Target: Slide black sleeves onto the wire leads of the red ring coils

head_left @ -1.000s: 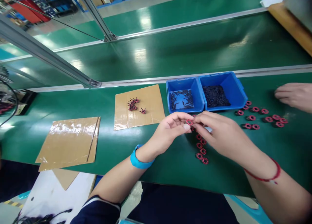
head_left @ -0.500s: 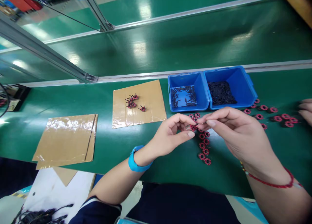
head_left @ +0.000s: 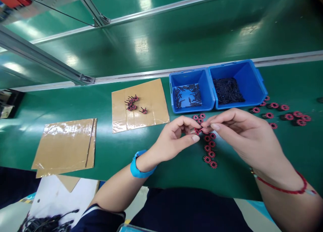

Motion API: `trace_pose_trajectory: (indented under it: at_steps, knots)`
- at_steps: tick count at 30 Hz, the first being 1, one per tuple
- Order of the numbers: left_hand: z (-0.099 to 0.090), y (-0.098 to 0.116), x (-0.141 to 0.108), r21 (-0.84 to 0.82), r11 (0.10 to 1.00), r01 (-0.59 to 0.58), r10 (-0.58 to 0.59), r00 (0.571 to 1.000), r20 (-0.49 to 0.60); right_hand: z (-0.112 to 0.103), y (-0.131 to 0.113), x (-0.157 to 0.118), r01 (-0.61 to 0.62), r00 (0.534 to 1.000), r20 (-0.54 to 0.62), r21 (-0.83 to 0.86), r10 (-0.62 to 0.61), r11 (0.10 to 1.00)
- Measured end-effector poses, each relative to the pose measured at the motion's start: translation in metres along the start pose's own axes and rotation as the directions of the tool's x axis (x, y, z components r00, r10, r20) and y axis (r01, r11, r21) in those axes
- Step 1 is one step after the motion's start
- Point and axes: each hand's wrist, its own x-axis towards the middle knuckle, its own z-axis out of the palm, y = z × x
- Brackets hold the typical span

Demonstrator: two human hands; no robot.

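My left hand (head_left: 174,138) holds a small red-and-black wound coil (head_left: 196,131) between thumb and fingers. Thumb and forefinger of my right hand (head_left: 247,141) are pinched together right beside it, apparently on its thin wire ends; the fingers cover most of that spot. Below and around the fingertips, a cluster of similar coils (head_left: 207,148) lies on the green table. Just beyond the hands stand two blue bins: the left bin (head_left: 209,90) has short black sleeves (head_left: 195,95) in it, the right bin (head_left: 253,80) a heap of black sleeves (head_left: 227,90).
Several coils with black sleeves on their wires (head_left: 132,102) sit on a cardboard sheet (head_left: 151,117) left of the bins. More cardboard (head_left: 65,144) lies farther left. Loose coils (head_left: 289,116) are scattered at right. A metal rail (head_left: 131,77) runs behind the bins.
The view has shifted slightly. Another person's hand at the right edge has gone out of view. My two hands keep nearly the same pinch around the coil.
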Motion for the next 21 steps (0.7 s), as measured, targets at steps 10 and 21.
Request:
trace_pose_trajectory:
  at_steps: [10,21]
  knots:
    - [0.0002,0.0028,0.0,0.052,0.998,-0.038,0.039,0.999,-0.031,0.0016,0.0041,0.0005,0.026,1.0,0.0,-0.225,-0.026,0.974]
    - [0.0002,-0.0027,0.0005,-0.103,0.994,0.021,-0.027,0.998,-0.06,0.008,0.0085,-0.002,0.068,0.997,-0.011,-0.166,-0.071,0.984]
